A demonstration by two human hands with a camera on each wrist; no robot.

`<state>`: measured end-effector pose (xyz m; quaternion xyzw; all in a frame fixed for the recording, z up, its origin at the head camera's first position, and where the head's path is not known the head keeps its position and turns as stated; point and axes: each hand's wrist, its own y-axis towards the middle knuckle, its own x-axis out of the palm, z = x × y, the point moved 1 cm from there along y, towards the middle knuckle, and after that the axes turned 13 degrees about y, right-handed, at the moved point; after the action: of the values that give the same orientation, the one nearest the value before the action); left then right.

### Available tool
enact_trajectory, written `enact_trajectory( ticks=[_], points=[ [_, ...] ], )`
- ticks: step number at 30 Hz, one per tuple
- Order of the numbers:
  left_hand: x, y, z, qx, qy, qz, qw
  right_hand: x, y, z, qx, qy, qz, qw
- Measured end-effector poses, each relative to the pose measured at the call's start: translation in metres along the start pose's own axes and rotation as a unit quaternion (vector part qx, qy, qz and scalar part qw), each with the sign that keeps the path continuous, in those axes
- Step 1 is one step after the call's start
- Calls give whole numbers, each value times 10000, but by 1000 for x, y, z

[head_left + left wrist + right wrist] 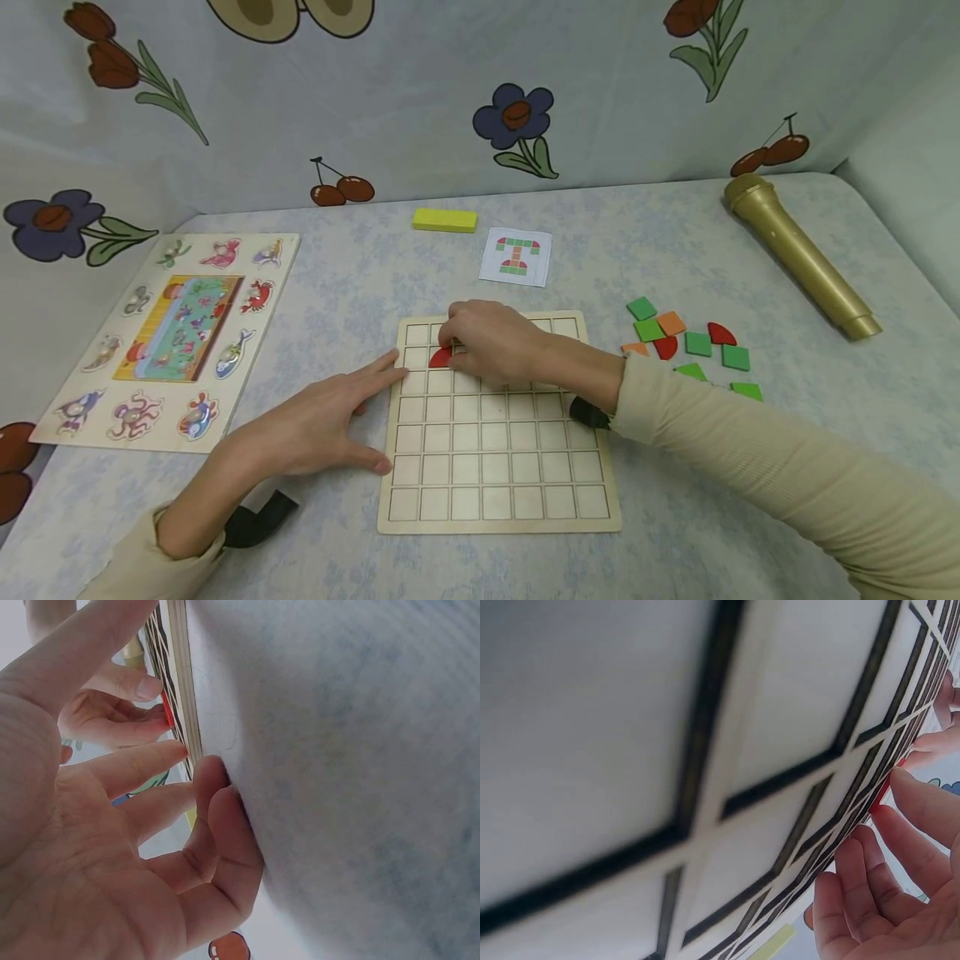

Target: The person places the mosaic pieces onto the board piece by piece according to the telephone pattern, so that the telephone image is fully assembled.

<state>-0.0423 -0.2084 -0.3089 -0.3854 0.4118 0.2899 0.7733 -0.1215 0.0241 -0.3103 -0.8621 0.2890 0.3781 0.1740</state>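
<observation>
A wooden grid board (495,504) lies flat on the table. Over its upper left part, my right hand (495,342) has thumb and forefinger at a red quarter-circle tile (439,359), pinching it at a cell in the second row. The same red tile (881,793) shows between those fingertips in the right wrist view. My left hand (315,421) is spread along the board's left edge, fingertips touching its rim. In the left wrist view the left palm (97,847) holds nothing, with its outer fingers bent against the table. The right hand covers several cells.
Loose green, orange and red tiles (698,344) lie right of the board. Behind it are a pattern card (516,257) and a yellow block (445,220). A gold microphone (802,254) lies at the far right, a sea-animal puzzle board (258,329) at the left.
</observation>
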Motion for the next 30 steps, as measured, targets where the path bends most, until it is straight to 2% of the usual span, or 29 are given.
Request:
enact_trajectory(
  ticks=[7,10,14,20,25,30],
  points=[
    [1,1,0,2,37,11,10000,-6,-2,-1,-25,-11,-223,9997],
    [1,1,-1,37,7,24,10000,-14,-6,-1,-22,74,-346,9994],
    [1,1,-2,62,-24,26,10000,-28,-16,1,-9,261,-243,9994],
    [3,3,-1,-63,-45,-27,10000,-44,-43,18,91,526,271,9982],
    [4,3,0,-102,-54,-58,9999,-49,-76,39,218,719,671,9949],
    [3,2,-1,-115,0,-31,9999,-54,-110,54,479,931,880,9906]
  ],
)
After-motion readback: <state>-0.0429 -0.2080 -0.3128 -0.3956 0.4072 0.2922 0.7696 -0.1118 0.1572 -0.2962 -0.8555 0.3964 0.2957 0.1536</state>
